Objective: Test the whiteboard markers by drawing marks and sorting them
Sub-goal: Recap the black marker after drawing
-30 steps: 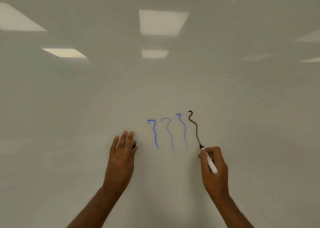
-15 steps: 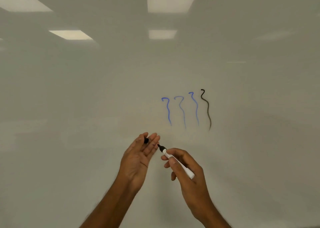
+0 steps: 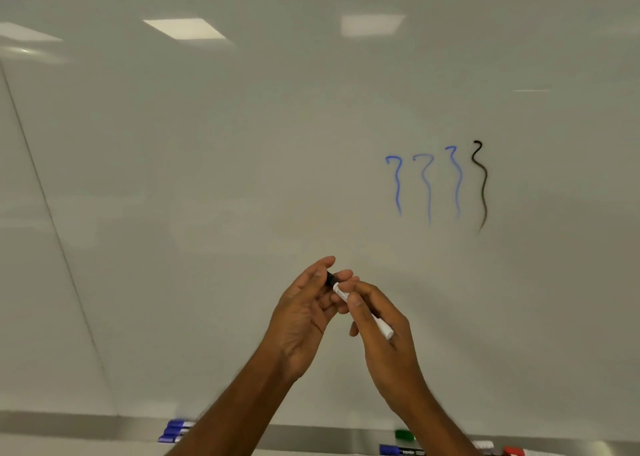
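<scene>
**A:** What does the marker [image 3: 342, 293] look like, and where is it?

**B:** It is a slim white cylinder with fine print along the barrel, held in front of the board toward six o'clock of the view. It slants from ten o'clock down to four o'clock. The right hand [image 3: 384, 331] is curled round its middle, so only the two ends show.

**A:** And the tip?

**B:** It is hidden. A small black cap [image 3: 330, 278] meets the upper end, pinched between the thumb and fingers of the left hand [image 3: 304, 313]. I cannot tell whether it is fully seated.

**A:** What is on the board?

**B:** The glossy whiteboard [image 3: 207, 178] mirrors soft rectangular ceiling lights. At two o'clock from the hands are three thin, wavy blue squiggles [image 3: 427, 189], with a darker black squiggle [image 3: 482, 185] just at their three o'clock.

**A:** Anything below?

**B:** A dull grey ledge [image 3: 86, 421] runs along the bottom. Blurred blue markers [image 3: 176, 431] lie on it at seven o'clock. At five o'clock there is a green cap [image 3: 404, 434], another blue barrel [image 3: 398, 450] and something red [image 3: 512, 451], all cut off by the forearms and the frame edge.
</scene>
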`<state>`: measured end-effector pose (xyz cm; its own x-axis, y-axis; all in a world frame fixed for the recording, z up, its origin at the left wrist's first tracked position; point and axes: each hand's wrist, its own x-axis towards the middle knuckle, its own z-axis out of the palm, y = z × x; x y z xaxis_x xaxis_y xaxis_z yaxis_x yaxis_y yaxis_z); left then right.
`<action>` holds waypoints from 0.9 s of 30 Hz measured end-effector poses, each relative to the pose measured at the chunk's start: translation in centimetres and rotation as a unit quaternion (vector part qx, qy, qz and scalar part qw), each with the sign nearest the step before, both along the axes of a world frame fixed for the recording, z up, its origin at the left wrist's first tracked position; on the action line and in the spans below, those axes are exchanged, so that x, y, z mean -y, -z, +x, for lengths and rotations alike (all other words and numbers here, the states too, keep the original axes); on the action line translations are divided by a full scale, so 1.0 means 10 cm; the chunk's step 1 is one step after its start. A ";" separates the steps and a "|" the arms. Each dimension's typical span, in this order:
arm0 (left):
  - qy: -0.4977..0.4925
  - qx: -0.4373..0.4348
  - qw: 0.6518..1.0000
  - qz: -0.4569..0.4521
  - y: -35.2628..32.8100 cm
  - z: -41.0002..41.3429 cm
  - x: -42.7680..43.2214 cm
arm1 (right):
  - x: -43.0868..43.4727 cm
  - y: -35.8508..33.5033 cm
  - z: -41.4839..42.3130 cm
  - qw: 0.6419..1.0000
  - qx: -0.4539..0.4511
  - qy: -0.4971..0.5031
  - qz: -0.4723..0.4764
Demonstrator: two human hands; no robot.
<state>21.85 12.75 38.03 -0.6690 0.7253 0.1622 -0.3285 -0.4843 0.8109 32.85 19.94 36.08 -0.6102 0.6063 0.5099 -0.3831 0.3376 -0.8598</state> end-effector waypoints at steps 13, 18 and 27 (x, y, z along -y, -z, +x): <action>-0.048 0.140 0.989 -0.020 0.73 -0.27 0.38 | 0.35 0.47 -0.40 0.997 0.061 -0.031 -0.043; -0.113 0.191 0.974 -0.036 1.35 -0.46 0.69 | 0.45 1.04 -0.52 0.981 0.117 -0.001 -0.155; -0.200 0.215 0.945 -0.147 2.48 -0.94 1.15 | 0.73 2.14 -0.98 0.933 0.237 0.014 -0.271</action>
